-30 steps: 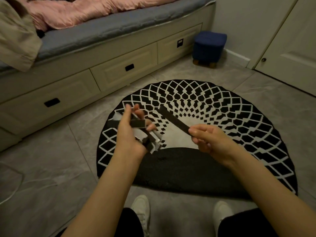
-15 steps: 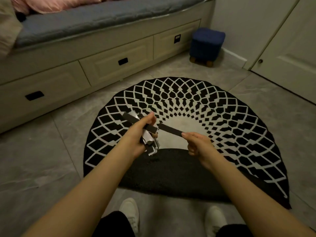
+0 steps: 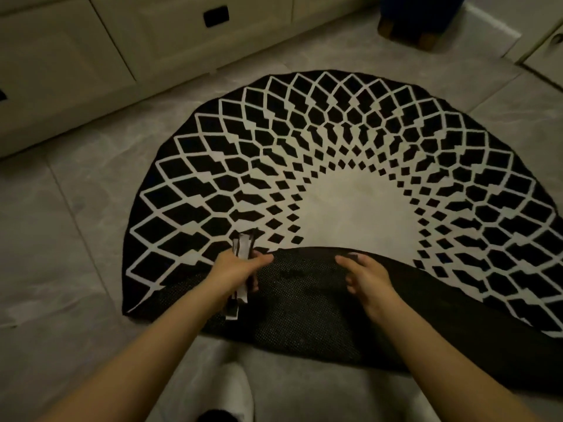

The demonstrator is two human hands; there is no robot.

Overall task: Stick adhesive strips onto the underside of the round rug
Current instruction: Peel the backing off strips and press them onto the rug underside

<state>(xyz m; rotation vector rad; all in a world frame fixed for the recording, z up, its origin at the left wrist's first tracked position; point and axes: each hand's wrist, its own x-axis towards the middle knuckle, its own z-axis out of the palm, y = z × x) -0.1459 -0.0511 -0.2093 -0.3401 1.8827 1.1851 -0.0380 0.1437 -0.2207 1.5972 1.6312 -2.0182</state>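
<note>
The round rug [image 3: 350,166] fills mid-frame, its near edge folded over, dark underside [image 3: 304,306] up. The left hand [image 3: 234,272] grips a bundle of adhesive strips [image 3: 242,248]; the right hand [image 3: 365,278] rests fingers-relaxed on the fold.

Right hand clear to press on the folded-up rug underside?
Likely yes: the right hand is already over the dark underside, holds nothing, and nothing lies between. The left hand grips the strips.
</note>
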